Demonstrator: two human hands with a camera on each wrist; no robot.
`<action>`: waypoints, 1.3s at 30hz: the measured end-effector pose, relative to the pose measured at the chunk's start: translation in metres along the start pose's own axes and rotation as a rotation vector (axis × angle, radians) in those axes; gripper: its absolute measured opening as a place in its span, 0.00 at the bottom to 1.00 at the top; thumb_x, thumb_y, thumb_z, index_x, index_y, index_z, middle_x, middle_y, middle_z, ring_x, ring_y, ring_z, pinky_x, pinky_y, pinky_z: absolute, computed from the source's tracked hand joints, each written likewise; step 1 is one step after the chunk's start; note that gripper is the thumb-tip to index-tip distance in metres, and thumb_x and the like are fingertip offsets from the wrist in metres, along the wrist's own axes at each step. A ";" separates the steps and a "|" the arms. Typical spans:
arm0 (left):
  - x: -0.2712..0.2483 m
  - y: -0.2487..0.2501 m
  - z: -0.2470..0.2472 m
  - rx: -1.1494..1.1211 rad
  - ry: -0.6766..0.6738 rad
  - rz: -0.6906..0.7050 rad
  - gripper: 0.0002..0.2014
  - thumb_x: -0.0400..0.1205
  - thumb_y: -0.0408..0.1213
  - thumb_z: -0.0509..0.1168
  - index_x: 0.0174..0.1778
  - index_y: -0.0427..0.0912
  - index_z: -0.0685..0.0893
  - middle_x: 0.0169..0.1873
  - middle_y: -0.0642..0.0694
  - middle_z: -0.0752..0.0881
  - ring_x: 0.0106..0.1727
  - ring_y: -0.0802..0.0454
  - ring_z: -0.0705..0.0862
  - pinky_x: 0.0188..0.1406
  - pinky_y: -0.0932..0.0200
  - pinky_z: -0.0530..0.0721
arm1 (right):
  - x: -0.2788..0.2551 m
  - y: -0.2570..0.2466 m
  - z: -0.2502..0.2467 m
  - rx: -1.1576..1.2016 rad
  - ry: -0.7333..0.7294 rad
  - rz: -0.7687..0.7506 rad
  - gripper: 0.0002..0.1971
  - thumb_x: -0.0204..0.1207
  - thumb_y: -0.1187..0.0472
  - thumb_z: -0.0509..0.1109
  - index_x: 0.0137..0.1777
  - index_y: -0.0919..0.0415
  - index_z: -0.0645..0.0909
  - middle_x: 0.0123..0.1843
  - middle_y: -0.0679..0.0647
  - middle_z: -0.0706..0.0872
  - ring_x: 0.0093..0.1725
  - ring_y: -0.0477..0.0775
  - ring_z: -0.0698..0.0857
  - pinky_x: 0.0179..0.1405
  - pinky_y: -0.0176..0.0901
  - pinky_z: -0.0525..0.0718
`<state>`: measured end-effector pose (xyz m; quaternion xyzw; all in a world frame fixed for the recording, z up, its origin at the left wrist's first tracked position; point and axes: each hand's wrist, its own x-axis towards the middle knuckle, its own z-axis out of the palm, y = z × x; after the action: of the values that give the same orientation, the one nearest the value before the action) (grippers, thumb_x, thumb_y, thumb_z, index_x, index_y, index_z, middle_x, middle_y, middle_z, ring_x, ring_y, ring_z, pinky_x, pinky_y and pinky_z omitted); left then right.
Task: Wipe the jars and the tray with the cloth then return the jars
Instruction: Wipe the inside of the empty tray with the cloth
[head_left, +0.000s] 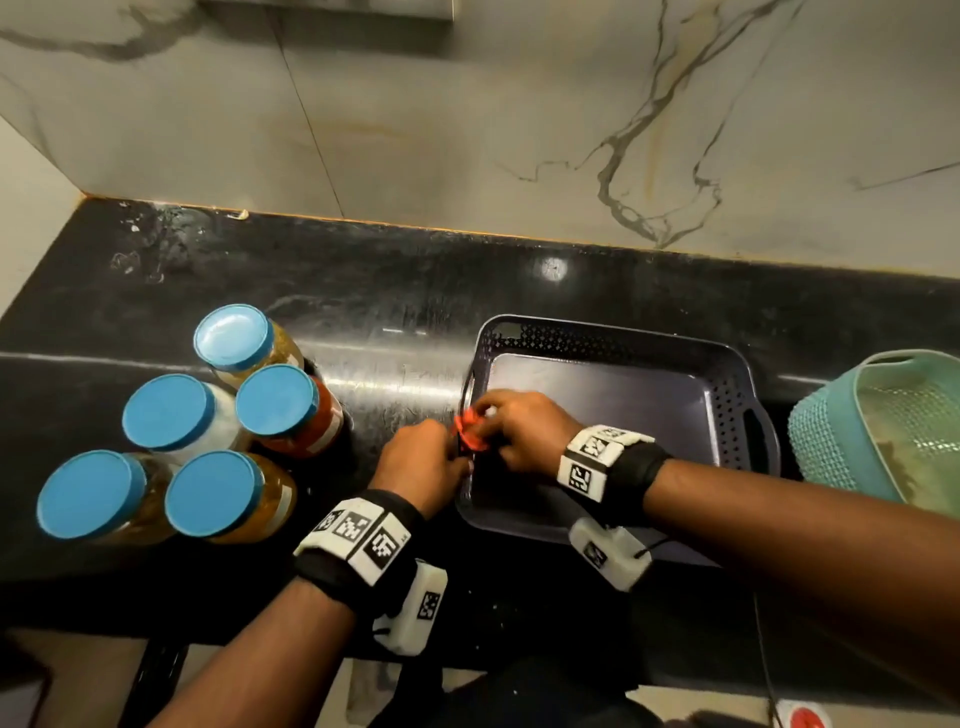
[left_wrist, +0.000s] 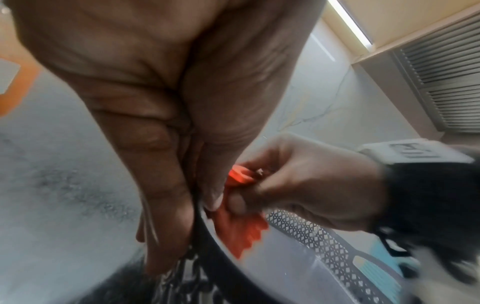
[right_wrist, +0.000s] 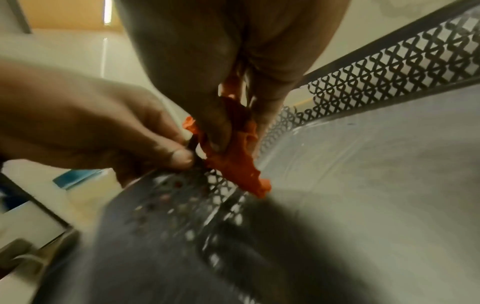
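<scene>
Several jars with blue lids (head_left: 213, 493) stand grouped on the black counter, left of the tray. The dark grey tray (head_left: 727, 395) with perforated walls holds no jars. My left hand (head_left: 421, 462) pinches the tray's left rim (left_wrist: 207, 246) between thumb and fingers (left_wrist: 166, 226). My right hand (head_left: 519, 426) holds a small orange cloth (head_left: 470, 434) bunched in its fingers and presses it against that same rim, right beside the left thumb. The cloth (right_wrist: 233, 164) hangs down inside the left wall (right_wrist: 363, 67).
A teal mesh basket (head_left: 841, 431) sits right of the tray, close to its handle. The marble wall (head_left: 467, 130) runs behind the counter. The counter's front edge lies just under my forearms.
</scene>
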<state>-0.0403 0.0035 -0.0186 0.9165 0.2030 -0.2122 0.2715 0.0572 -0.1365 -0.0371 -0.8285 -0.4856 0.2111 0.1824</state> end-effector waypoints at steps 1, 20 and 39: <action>0.000 -0.002 0.001 -0.025 -0.009 -0.001 0.10 0.79 0.43 0.74 0.42 0.38 0.91 0.40 0.37 0.92 0.50 0.39 0.90 0.48 0.51 0.85 | -0.005 -0.004 -0.002 -0.030 -0.095 -0.047 0.11 0.70 0.65 0.78 0.52 0.54 0.93 0.56 0.59 0.87 0.52 0.63 0.88 0.49 0.45 0.84; -0.006 0.004 0.000 -0.134 -0.082 -0.047 0.24 0.86 0.55 0.63 0.34 0.39 0.84 0.31 0.40 0.92 0.35 0.49 0.90 0.44 0.59 0.85 | 0.019 0.029 -0.052 0.123 -0.084 0.495 0.09 0.69 0.64 0.78 0.49 0.55 0.93 0.36 0.55 0.89 0.38 0.53 0.85 0.32 0.40 0.80; 0.019 0.040 -0.033 0.202 -0.084 0.109 0.10 0.88 0.29 0.55 0.52 0.30 0.81 0.49 0.32 0.90 0.51 0.31 0.90 0.56 0.40 0.87 | -0.023 -0.050 0.012 0.142 -0.401 0.419 0.07 0.80 0.56 0.71 0.46 0.59 0.87 0.41 0.57 0.84 0.39 0.57 0.79 0.34 0.39 0.72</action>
<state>0.0042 -0.0029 0.0132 0.9392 0.1190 -0.2547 0.1971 0.0046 -0.1328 -0.0180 -0.8376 -0.3141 0.4371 0.0929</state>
